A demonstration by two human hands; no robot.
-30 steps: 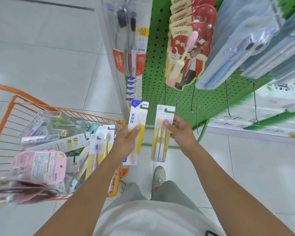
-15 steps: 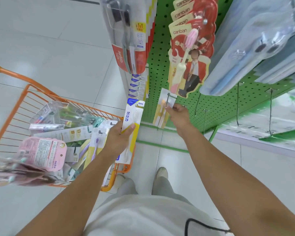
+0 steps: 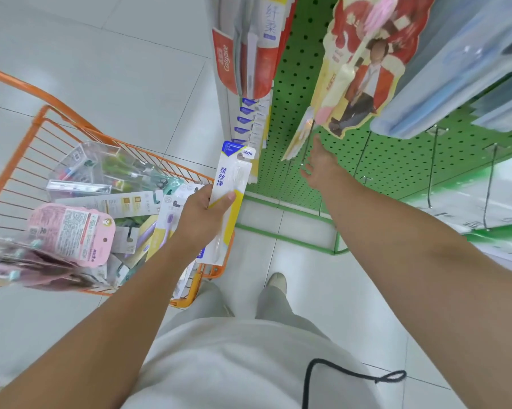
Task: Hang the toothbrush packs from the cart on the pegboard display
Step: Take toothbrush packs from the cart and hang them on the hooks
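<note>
Left hand (image 3: pixel 203 215) gripping white-and-yellow toothbrush pack (image 3: pixel 229 199), lower end hidden behind it, right hand (image 3: pixel 319 163) fingers extended, touching blurred yellow pack (image 3: pixel 299 140) on peg above, orange cart (image 3: pixel 39 125) left of hands

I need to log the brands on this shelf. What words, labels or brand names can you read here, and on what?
"Colgate": on the red card of the toothbrush packs hanging at the top.
"纤柔": on the same hanging packs, higher up.
"FROG": on the white, blue and yellow toothbrush pack held in the left hand's grip.
"柔丝净": down that same pack.
Print on the pink pack in the orange wire cart is too small to read.
</note>
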